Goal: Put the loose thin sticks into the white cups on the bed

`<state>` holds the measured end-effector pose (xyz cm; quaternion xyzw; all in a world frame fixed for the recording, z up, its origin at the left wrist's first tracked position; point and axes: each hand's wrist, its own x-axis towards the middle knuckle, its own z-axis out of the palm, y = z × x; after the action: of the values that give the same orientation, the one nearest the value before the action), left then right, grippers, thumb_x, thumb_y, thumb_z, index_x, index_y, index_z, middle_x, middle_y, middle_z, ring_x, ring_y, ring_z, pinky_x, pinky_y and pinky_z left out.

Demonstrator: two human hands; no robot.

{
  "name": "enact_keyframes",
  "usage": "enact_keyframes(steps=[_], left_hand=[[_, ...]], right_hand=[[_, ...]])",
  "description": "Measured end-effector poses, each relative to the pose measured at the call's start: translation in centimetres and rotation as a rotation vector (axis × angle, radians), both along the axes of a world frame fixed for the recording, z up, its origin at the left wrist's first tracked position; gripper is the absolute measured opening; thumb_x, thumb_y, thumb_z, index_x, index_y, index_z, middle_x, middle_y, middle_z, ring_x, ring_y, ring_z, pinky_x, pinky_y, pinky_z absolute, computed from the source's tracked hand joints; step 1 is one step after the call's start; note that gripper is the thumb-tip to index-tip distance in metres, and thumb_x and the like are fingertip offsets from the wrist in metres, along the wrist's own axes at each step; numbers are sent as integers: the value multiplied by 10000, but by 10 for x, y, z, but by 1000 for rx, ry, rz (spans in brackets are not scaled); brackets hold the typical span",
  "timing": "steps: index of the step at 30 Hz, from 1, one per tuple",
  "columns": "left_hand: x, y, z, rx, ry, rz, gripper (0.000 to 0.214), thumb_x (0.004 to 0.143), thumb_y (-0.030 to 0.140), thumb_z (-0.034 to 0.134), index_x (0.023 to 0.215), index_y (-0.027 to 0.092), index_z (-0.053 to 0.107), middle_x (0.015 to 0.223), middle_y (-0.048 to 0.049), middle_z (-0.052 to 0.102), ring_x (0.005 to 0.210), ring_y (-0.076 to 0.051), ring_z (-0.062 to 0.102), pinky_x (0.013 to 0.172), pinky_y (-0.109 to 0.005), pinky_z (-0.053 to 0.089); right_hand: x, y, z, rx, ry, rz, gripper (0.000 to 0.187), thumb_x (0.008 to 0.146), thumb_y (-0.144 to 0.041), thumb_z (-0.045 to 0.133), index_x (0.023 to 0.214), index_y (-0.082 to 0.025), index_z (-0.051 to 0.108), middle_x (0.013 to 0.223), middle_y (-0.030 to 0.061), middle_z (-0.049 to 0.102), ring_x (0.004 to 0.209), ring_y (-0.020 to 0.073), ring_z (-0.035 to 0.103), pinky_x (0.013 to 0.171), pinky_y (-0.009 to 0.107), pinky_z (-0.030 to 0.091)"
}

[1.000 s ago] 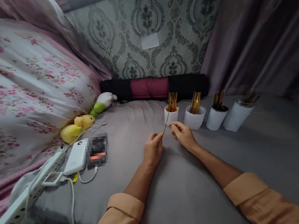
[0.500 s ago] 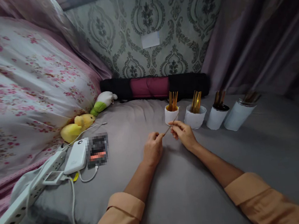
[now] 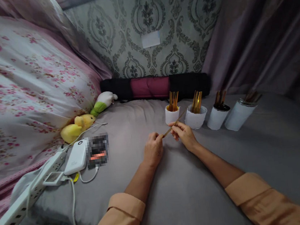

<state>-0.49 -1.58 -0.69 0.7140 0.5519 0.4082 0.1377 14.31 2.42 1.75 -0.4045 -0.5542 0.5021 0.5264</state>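
Between my two hands runs a thin gold-brown strip (image 3: 167, 133), slanting up to the right. My left hand (image 3: 153, 150) is closed, pinching its lower end between thumb and finger. My right hand (image 3: 186, 137) is closed as well, its fingertips on the strip farther up, and the free end sticks out past them. Just beyond my hands stand a small white cup (image 3: 172, 117) and a wider white cup (image 3: 195, 120), both with gold strips upright in them. To their right, a white cylinder (image 3: 216, 119) and a taller white cylinder (image 3: 238, 118) hold darker brown strips.
A grey sheet (image 3: 203, 193) covers the surface. To the left lie a white power bank (image 3: 76, 157), a blurred-out dark device (image 3: 98, 151), cables and a power strip (image 3: 16, 209). Soft toys (image 3: 72, 132) and a black-and-maroon roll (image 3: 151, 87) lie farther back.
The strip has turned slightly, showing its broader side, and its free end now shows more clearly beyond my right fingers. Both hands stay almost in the same place.
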Motion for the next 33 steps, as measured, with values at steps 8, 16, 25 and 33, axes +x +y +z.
enact_keyframes(steps=[8, 16, 25, 33], left_hand=[[1, 0, 0, 42, 167, 37, 263, 870, 210, 359, 988, 218, 594, 922, -56, 539, 868, -151, 502, 754, -252, 420], [4, 8, -5, 24, -106, 22, 198, 798, 151, 454, 920, 164, 610, 802, -42, 559, 676, -112, 503, 668, -235, 408], [10, 8, 0, -232, -485, 5, 192, 738, 162, 501, 876, 135, 633, 734, -32, 607, 640, -99, 509, 626, -220, 401], [17, 4, 6, -581, -981, -204, 356, 653, 152, 596, 1000, 97, 536, 746, -43, 609, 518, -69, 503, 441, -184, 353]], right_hand=[[0, 2, -4, 5, 4, -11, 268, 743, -396, 542, 841, -149, 577, 585, -31, 511, 415, 65, 443, 351, 190, 327], [1, 3, -5, -13, -7, -33, 286, 732, -415, 537, 837, -152, 575, 579, -31, 508, 414, 60, 437, 355, 181, 333], [3, 4, -2, -19, 19, -93, 260, 731, -406, 529, 809, -160, 559, 555, -45, 474, 409, 60, 423, 355, 182, 328], [7, 7, -5, 0, 34, -124, 219, 748, -379, 510, 788, -168, 552, 523, -62, 440, 395, 59, 403, 355, 185, 313]])
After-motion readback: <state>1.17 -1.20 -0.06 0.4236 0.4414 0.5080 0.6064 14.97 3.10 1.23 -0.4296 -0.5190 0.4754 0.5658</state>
